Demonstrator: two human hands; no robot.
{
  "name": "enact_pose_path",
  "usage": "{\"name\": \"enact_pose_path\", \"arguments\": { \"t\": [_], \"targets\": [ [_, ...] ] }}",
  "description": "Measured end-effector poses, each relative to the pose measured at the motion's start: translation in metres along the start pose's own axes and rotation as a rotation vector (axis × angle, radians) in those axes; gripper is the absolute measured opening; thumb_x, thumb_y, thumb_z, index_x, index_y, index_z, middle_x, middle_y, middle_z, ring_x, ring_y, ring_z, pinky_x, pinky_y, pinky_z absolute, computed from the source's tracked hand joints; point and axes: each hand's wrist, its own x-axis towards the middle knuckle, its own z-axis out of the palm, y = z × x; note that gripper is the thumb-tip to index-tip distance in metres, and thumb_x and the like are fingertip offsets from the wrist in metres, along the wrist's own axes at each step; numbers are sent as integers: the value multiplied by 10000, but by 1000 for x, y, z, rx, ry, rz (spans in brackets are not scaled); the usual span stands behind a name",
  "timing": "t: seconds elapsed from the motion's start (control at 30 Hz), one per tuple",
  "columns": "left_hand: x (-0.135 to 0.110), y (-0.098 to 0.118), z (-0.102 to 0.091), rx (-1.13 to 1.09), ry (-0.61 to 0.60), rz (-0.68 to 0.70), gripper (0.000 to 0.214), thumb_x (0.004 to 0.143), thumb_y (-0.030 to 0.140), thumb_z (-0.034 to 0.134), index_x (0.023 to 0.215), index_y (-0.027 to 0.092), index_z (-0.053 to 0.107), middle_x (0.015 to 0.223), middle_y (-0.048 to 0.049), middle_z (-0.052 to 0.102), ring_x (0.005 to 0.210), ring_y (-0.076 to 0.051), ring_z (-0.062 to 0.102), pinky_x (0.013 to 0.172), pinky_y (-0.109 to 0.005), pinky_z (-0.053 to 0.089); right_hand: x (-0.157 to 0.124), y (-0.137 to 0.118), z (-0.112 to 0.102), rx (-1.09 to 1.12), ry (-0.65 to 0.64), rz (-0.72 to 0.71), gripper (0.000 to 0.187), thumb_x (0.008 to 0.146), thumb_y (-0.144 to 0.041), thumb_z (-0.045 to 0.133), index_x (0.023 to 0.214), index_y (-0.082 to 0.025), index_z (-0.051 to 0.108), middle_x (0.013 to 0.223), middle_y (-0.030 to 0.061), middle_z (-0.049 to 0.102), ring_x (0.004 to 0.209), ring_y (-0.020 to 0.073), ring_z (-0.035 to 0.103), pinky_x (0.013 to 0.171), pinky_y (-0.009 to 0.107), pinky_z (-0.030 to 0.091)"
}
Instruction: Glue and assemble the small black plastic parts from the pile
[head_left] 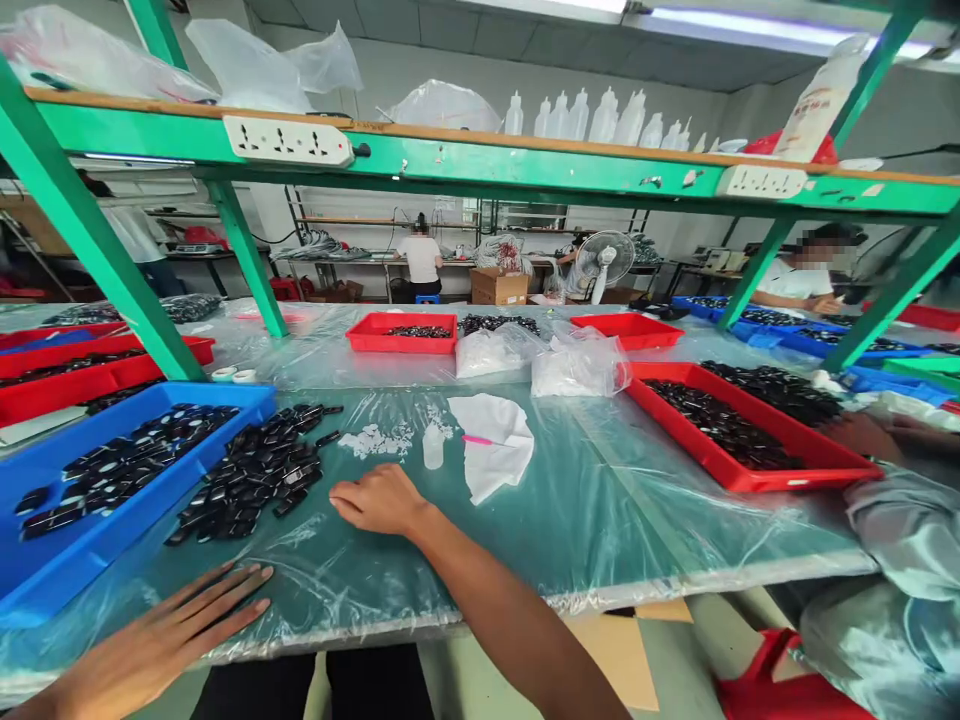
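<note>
My left hand [174, 628] lies flat on the plastic-covered green table [600, 500] near its front edge, fingers stretched out, holding nothing. My right hand [379, 499] rests on the table with its fingers curled under, just right of a loose pile of small black parts [255, 470]. What the curled fingers hold, if anything, is hidden. A blue tray [90, 545] with more black parts stands left of the pile. Beyond my right hand lie a small white bottle [433, 447], a white cloth [491, 440] with a pink stick on it, and some white bits [375, 440].
Red trays [739, 470] [401, 343] of black parts and two clear bags [577, 365] sit further back and right. Green frame posts [97, 250] rise from the table, carrying a shelf with bottles. Another person's arm [874, 435] and grey sleeve are at the right edge; other people work behind.
</note>
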Motion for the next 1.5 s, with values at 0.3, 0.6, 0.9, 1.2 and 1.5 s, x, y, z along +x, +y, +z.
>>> {"name": "enact_pose_path", "arguments": {
  "t": [0.3, 0.6, 0.9, 1.2, 1.5],
  "targets": [
    [10, 14, -17, -107, -94, -37, 691, 815, -136, 241, 1299, 306, 461, 1429, 22, 373, 1352, -193, 270, 1080, -467, 263, -9, 0, 10, 149, -44, -12, 338, 967, -318, 314, 1010, -199, 627, 676, -12, 627, 593, 127, 547, 609, 258, 360],
    [13, 21, -19, -198, -89, -27, 591, 873, -110, 238, 1310, 230, 444, 1437, -46, 355, 1373, -154, 207, 1104, -478, 170, -18, 8, 0, 124, -24, 31, 309, 959, -332, 364, 1019, -166, 618, 680, -9, 600, 618, 131, 548, 694, 310, 408],
    [14, 20, -23, -177, -156, 38, 726, 802, -142, 230, 1412, 247, 288, 1494, -36, 236, 1377, -202, 198, 1123, -467, 132, -18, 0, 0, 79, 27, -20, 261, 945, -327, 423, 980, -155, 616, 669, -22, 590, 604, 115, 558, 687, 304, 444],
    [13, 21, -26, -162, -81, 91, 793, 769, -76, 431, 1449, 268, 210, 1468, -70, 296, 1357, -232, 268, 1141, -447, 152, -19, -2, -5, 21, 188, -118, 234, 936, -250, 429, 906, -148, 637, 588, -29, 575, 516, 104, 514, 581, 252, 379],
    [16, 9, -44, -299, -221, 128, 730, 818, 155, 532, 1453, 284, 196, 1497, -47, 226, 1367, -239, 243, 1158, -423, 62, -18, -14, -16, 33, 383, -181, 138, 874, -182, 504, 863, -189, 641, 490, -40, 501, 453, 96, 421, 504, 279, 259]
  ]
}}
